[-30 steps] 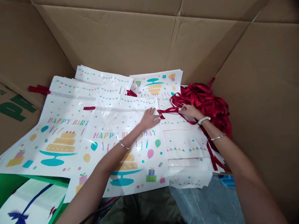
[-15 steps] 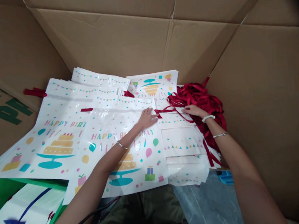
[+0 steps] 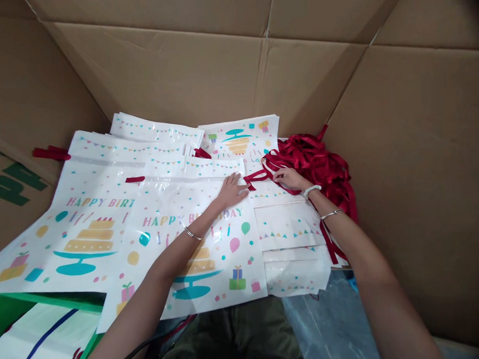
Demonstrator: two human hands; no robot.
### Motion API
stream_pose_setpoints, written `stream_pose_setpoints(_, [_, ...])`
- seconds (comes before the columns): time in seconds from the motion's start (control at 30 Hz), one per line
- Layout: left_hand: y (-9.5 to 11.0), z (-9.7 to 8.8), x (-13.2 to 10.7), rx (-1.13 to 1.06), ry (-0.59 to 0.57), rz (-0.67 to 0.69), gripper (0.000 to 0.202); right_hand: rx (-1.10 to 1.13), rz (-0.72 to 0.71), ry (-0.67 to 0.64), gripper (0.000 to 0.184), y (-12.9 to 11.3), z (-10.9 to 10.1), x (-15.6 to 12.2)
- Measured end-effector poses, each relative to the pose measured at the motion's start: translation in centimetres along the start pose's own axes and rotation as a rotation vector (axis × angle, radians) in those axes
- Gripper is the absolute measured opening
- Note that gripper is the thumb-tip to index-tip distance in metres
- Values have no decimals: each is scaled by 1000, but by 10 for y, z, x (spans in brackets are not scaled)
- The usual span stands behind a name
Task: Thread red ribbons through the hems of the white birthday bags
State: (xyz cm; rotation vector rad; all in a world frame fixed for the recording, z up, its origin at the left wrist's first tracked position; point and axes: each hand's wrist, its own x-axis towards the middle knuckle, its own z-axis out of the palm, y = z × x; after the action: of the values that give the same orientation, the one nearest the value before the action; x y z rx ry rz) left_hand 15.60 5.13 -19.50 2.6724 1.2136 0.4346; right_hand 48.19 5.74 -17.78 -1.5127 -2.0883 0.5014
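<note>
My left hand (image 3: pixel 232 190) lies flat with fingers stretched on the top right corner of a white "HAPPY BIRTHDAY" gift bag (image 3: pixel 195 246) printed with a cake. My right hand (image 3: pixel 290 178) pinches a dark red ribbon (image 3: pixel 259 176) that runs from the bag's corner toward a heap of red ribbons (image 3: pixel 322 161). Both wrists wear thin bangles. Below my right forearm lie folded white bags (image 3: pixel 290 227) with bunting print.
More birthday bags (image 3: pixel 89 219) are spread to the left and stacked at the back (image 3: pixel 241 136). Cardboard walls (image 3: pixel 177 70) surround everything. A green and white bag (image 3: pixel 39 334) lies at the lower left, and clear plastic (image 3: pixel 323 325) at the bottom right.
My hands have barely shifted on the bag. My right hand has drawn slightly left along the ribbon, toward my left hand. The view drifted a little.
</note>
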Motion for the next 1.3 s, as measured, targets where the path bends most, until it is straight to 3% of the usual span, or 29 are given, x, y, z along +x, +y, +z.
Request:
stream_pose_setpoints(0.47, [1, -3, 1, -5, -47, 2, 44, -126, -99, 22, 15, -65, 75, 45])
stream_pose_setpoints(0.6, [4, -5, 0, -9, -47, -15, 44, -229, -37, 38, 18, -72, 69, 36])
stream_pose_setpoints(0.77, [7, -7, -1, -28, -33, -17, 43, -339, 164, 109, 21, -57, 53, 10])
stream_pose_setpoints(0.9, [8, -10, -1, -34, -53, -25, 44, -337, 236, 166, 28, -55, 59, -4])
stream_pose_setpoints(1.13, [5, -6, 1, -19, -45, -16, 44, -213, 340, 255, 47, -91, 84, -1])
stream_pose_setpoints(1.3, [5, -5, 1, -17, -51, -26, 43, 94, 271, 218, 53, -109, 97, 7])
